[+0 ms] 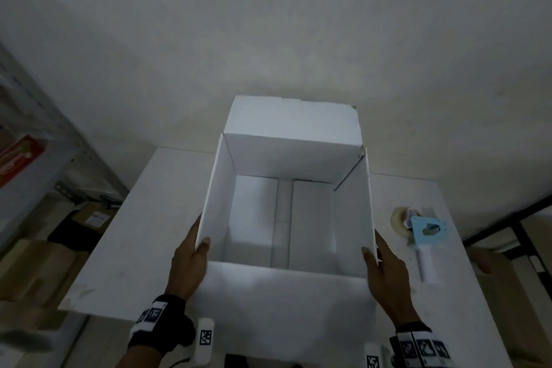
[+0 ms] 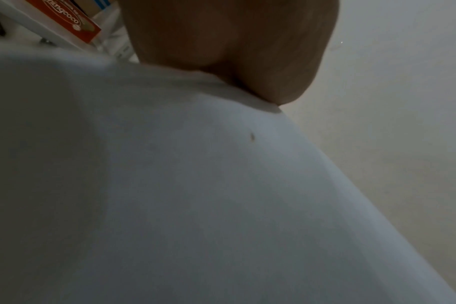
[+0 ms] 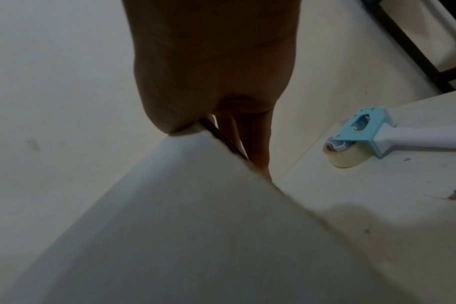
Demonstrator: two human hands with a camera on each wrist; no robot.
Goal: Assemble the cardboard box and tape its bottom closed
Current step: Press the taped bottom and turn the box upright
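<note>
The white cardboard box (image 1: pixel 286 218) stands open-side up on the white counter (image 1: pixel 134 233) directly in front of the person, its long axis running away from them, its far flap upright and its near flap folded out toward them. The left hand (image 1: pixel 188 260) grips the near left wall and the right hand (image 1: pixel 385 269) the near right wall, each with the thumb inside and fingers outside, so the box sits squarely between them. The blue tape dispenser (image 1: pixel 421 233) lies on the counter just right of the box, nearer the right hand; on the shelf (image 2: pixel 40 35) at left, a red carton (image 2: pixel 66 18) reads partly "…ngcoco".
</note>
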